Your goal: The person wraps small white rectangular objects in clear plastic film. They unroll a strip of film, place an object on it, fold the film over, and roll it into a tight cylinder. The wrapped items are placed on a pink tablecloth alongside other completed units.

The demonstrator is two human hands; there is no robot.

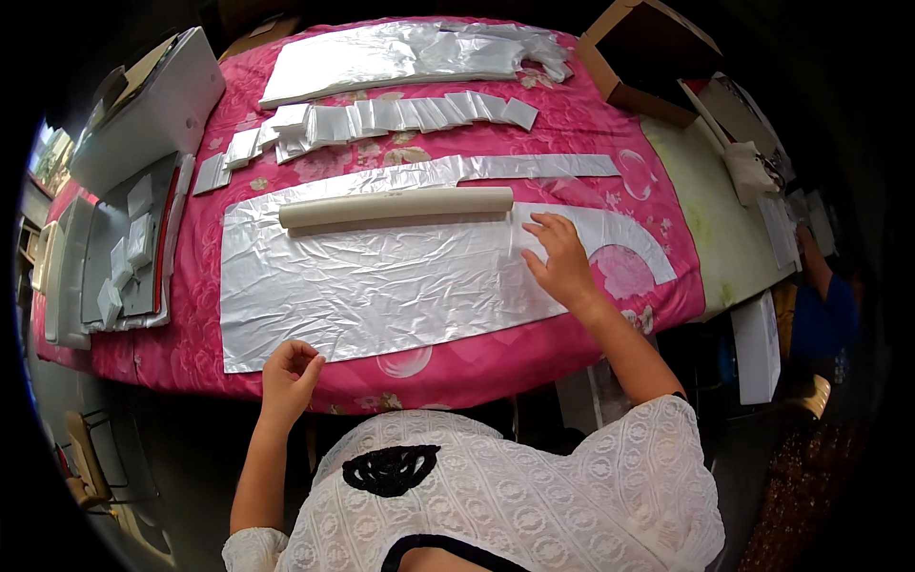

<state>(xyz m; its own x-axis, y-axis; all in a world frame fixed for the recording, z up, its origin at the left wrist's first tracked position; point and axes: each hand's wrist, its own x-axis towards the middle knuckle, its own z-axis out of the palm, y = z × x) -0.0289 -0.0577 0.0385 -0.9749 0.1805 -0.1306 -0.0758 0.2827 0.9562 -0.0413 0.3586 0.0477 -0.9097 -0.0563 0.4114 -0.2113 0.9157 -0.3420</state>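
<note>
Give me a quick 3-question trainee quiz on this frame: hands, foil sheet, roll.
1. True or false: the right hand lies flat on the silver sheet.
2. Multiple choice: where does the cream roll lie? A) along the far edge of the silver sheet B) on the cardboard box C) on the floor
3. Fill in: the left hand pinches the sheet's ____ edge, at the rim of the pink cloth.

Key: 1 true; 2 A; 3 near
</note>
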